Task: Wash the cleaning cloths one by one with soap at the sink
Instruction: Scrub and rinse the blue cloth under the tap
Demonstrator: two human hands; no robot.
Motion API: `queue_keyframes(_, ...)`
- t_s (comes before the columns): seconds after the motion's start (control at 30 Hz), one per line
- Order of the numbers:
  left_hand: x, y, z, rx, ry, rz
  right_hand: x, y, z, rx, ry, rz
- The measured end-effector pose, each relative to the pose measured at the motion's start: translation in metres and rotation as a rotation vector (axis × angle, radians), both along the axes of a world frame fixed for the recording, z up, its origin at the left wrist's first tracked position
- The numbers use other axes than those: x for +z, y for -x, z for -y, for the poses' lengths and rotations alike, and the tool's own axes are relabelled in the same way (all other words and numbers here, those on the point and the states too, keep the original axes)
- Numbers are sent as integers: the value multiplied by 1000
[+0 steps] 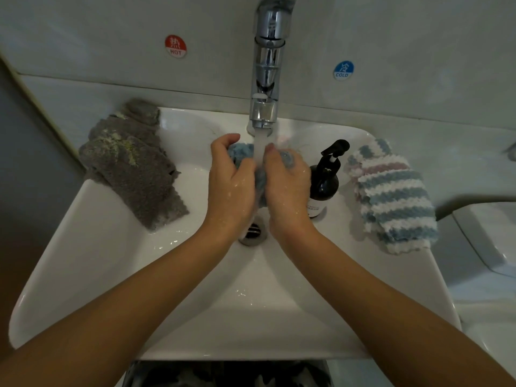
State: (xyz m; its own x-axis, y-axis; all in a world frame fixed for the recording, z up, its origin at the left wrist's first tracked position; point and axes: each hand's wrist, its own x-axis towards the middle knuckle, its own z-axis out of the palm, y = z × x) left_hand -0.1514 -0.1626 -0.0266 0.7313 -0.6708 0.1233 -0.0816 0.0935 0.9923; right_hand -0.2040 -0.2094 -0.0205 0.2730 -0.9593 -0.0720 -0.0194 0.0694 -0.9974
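Inside sink (111, 247), blue cloth (240, 153)

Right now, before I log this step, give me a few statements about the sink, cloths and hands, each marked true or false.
1. Water runs from the faucet onto the blue cloth. True.
2. Only the left hand holds that cloth. False: the right hand grips it too.
3. The grey cloth lies on the sink's right rim. False: it lies on the left rim of the sink.
4. The soap bottle stands between the right hand and the striped cloth. True.
5. The drain is plugged by a cloth. False: it shows open below the hands.
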Motion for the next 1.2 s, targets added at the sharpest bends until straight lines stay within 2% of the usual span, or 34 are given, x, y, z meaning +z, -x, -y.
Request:
queue_keyframes(0.2,-5,-2,5,-11,-161,-58,-1,2,3,-17,28,78)
queue_keyframes(0.4,-5,-1,3,-7,-122,16,-5,-1,-6,99,-39,48)
queue_keyframes(0.57,-5,-1,7,65,-131,120,-6,-7,-8,75,-46,45)
queue_keyframes(0.8,-4,2,11,94,-164,44,-6,-8,-5,3,-53,3)
queue_keyframes(1.03,-4,1,8,107,-191,191,-5,-9,-5,13,-53,-56)
queue_keyframes(1.2,-15,-4,3,113,-116,332,-8,-6,-12,61,-140,9)
